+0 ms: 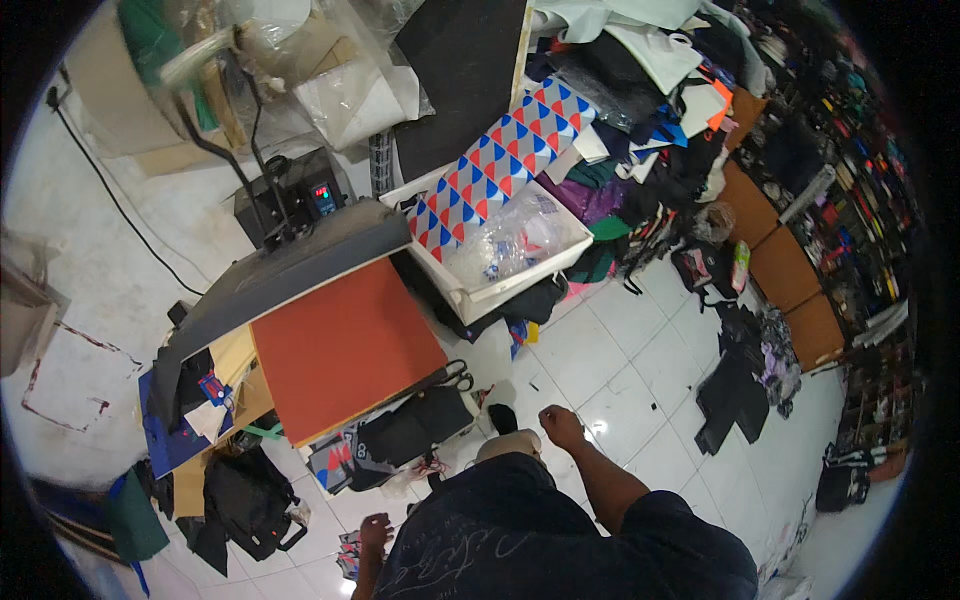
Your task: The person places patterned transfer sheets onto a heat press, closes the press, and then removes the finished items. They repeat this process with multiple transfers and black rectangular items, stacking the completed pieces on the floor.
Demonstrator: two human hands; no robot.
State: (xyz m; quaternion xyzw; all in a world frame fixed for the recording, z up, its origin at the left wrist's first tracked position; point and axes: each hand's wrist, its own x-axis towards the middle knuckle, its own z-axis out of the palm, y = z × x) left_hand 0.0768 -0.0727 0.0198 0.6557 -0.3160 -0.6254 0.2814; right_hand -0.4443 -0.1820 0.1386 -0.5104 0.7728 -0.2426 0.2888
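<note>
My left hand [376, 530] hangs low beside my body, holding nothing that I can see, its fingers loosely apart. Small patterned pieces [348, 556] lie on the floor close to it. On the other side, my right hand [562, 426] is raised over the tiles with its fingers curled in, and no object shows in it. In front of me stands a heat press, its red-brown lower plate [345, 350] bare and its dark upper plate [290, 275] lifted. Black-handled scissors [457, 375] rest at the plate's right corner. Folded black fabric [415, 428] lies just below that plate.
Right of the press, a white box [480, 303] holds clear plastic bags and a patterned strip [500, 165]. Cloth heaps [620, 180] lie beyond. Black fabric [733, 380] is on the tiled floor at right, a black backpack [250, 505] at left. Crowded shelves [840, 200] line the right side.
</note>
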